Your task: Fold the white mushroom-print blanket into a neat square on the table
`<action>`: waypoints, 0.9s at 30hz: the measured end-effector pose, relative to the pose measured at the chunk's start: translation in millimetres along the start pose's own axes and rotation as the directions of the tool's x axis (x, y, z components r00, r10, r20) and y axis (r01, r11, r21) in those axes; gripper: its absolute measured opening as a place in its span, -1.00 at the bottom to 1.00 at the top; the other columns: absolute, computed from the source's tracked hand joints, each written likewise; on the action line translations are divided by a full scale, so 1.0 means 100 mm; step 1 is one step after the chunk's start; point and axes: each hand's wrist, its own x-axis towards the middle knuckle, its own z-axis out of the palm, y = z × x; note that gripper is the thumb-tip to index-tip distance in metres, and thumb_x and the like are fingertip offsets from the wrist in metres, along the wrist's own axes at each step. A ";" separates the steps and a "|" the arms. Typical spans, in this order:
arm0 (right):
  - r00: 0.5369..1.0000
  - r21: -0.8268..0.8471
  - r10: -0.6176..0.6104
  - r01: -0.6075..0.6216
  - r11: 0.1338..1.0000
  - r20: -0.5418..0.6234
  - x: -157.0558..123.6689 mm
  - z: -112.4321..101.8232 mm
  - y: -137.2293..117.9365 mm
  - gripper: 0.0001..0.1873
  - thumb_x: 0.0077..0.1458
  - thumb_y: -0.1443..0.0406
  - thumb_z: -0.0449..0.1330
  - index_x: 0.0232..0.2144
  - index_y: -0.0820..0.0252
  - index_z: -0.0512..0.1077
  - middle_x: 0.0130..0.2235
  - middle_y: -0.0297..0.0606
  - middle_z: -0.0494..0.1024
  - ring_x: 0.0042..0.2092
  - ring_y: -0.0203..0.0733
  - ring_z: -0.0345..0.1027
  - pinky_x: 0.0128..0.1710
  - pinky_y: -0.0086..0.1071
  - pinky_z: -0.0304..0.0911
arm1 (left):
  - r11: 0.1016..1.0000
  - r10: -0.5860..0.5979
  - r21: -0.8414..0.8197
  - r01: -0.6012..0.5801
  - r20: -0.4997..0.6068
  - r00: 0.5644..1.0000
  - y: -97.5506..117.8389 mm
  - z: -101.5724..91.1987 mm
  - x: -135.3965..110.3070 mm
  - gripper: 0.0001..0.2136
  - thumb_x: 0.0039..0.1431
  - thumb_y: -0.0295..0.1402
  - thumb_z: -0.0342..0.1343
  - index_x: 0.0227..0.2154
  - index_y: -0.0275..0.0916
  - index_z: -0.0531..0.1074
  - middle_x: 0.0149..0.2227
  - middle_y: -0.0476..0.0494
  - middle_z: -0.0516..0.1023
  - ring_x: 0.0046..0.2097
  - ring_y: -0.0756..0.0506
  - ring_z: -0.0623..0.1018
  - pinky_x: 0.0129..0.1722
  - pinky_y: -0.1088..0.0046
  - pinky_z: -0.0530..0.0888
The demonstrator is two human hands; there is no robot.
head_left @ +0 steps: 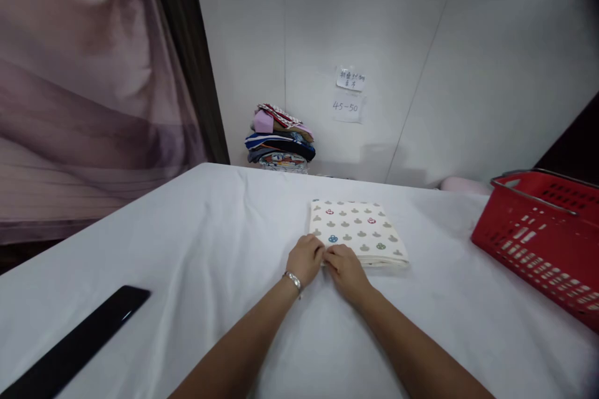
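Note:
A folded cream cloth [358, 230] with small grey, red and blue prints lies flat on the white-covered table [196, 243]. My left hand [306, 259], with a silver bracelet at the wrist, pinches the cloth's near left corner with closed fingers. My right hand [344, 268] sits right beside it, its fingers also closed on the same near edge. The two hands touch each other.
A red plastic basket [538, 240] with a metal handle stands at the right. A stack of folded coloured clothes [281, 137] rests against the back wall. A long black flat object [79, 340] lies at the near left. Paper labels [349, 93] hang on the wall.

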 end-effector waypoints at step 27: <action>0.867 -0.175 0.489 -0.469 0.866 0.094 0.06 -0.69 1.31 -0.40 0.13 0.06 -0.06 0.14 0.25 0.18 0.25 -0.11 0.05 0.27 -0.03 -0.20 0.19 -0.14 -0.11 | 0.922 -0.195 0.384 0.052 0.342 0.919 -0.03 0.33 0.44 -0.42 0.19 -0.03 -0.29 0.22 -0.18 0.00 0.30 -0.05 -0.19 0.30 -0.14 -0.21 0.22 0.08 -0.12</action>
